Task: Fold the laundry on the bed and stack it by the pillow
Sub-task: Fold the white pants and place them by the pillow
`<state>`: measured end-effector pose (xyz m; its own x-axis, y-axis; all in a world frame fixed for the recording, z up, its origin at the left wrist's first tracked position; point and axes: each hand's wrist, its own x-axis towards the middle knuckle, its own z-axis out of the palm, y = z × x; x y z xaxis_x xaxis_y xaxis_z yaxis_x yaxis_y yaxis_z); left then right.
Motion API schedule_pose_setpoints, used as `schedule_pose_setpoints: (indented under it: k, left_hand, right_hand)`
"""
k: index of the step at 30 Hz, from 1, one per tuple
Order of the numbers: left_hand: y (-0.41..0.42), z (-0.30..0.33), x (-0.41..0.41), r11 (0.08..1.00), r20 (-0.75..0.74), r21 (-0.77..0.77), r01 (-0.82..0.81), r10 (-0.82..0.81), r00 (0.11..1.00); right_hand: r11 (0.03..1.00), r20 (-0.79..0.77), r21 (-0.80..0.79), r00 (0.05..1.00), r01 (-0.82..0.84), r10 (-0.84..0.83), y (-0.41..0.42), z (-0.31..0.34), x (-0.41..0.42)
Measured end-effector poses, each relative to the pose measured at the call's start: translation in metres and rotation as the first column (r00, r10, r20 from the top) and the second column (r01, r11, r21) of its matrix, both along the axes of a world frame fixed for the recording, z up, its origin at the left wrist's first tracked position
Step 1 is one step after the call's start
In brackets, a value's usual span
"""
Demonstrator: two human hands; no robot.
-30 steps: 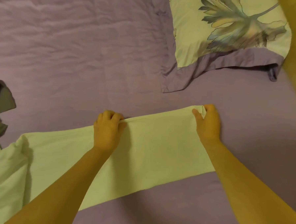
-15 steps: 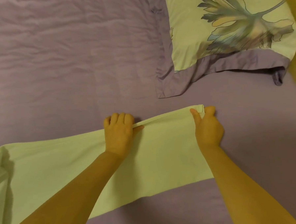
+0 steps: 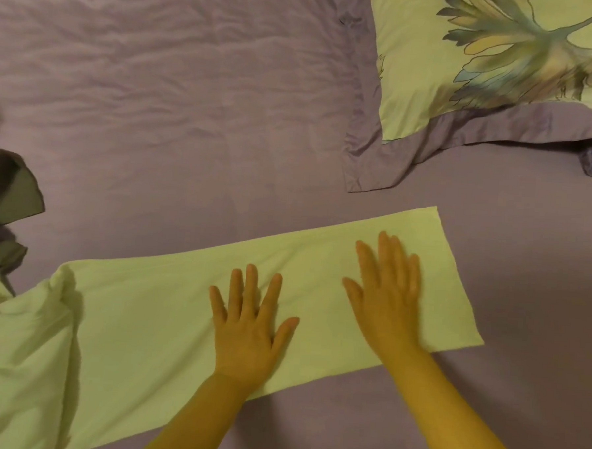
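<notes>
While a pale green cloth (image 3: pixel 179 321) is lying folded into a long strip across the purple bed (image 3: pixel 191 98), just below the flowered pillow (image 3: pixel 485 62), the left hand (image 3: pixel 248 328) and right hand (image 3: pixel 385 294) are pressing flat on it, each grip released with fingers spread; the cloth's left end is bunching beside a dark grey garment (image 3: pixel 8 192)

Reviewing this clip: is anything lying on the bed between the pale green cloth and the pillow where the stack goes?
Nothing visible. Only bare purple bedsheet lies between the long pale green folded cloth and the floral pillow with purple border. Left hand and right hand both rest flat on the cloth.
</notes>
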<state>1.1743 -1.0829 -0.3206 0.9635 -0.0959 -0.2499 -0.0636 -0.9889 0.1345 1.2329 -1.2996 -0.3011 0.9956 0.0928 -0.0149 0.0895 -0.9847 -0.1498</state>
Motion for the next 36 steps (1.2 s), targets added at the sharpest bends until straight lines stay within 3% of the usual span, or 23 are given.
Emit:
schedule_pose_setpoints:
  k: [3, 10, 16, 22, 27, 31, 36]
  left_hand:
    - [0.009, -0.002, 0.011, 0.998, -0.018, 0.055, 0.044, -0.043, 0.999]
    - [0.044, 0.022, -0.002, 0.994, -0.080, 0.000, 0.110, -0.110, 0.991]
    - [0.122, 0.041, -0.034, 1.000, -0.128, 0.020, 0.018, -0.016, 0.992]
    - [0.235, 0.062, 0.018, 0.926, -0.042, 0.343, -0.157, 0.182, 0.982]
    - [0.270, 0.078, 0.053, 0.853, -0.124, 0.413, -0.318, 0.399, 0.909]
    - [0.268, 0.083, 0.055, 0.908, -0.213, 0.346, -0.237, 0.323, 0.922]
    - [0.287, 0.079, 0.095, 0.900, -0.144, 0.412, -0.143, 0.219, 0.965]
  right_hand:
    - [0.989, -0.177, -0.062, 0.977, -0.132, 0.120, 0.023, -0.013, -0.034]
    - [0.996, -0.310, -0.086, 0.951, -0.029, 0.001, 0.059, 0.006, -0.047]
    - [0.944, -0.410, -0.017, 0.863, -0.330, 0.294, 0.151, 0.018, -0.090]
    - [0.931, -0.391, -0.002, 0.857, -0.366, 0.336, 0.216, 0.015, -0.101]
    - [0.889, -0.344, -0.007, 0.836, -0.458, 0.428, 0.250, 0.010, -0.099]
    - [0.898, -0.354, -0.020, 0.843, -0.439, 0.404, 0.272, 0.007, -0.101]
    - [0.893, -0.288, -0.040, 0.861, -0.448, 0.419, 0.268, -0.006, -0.104]
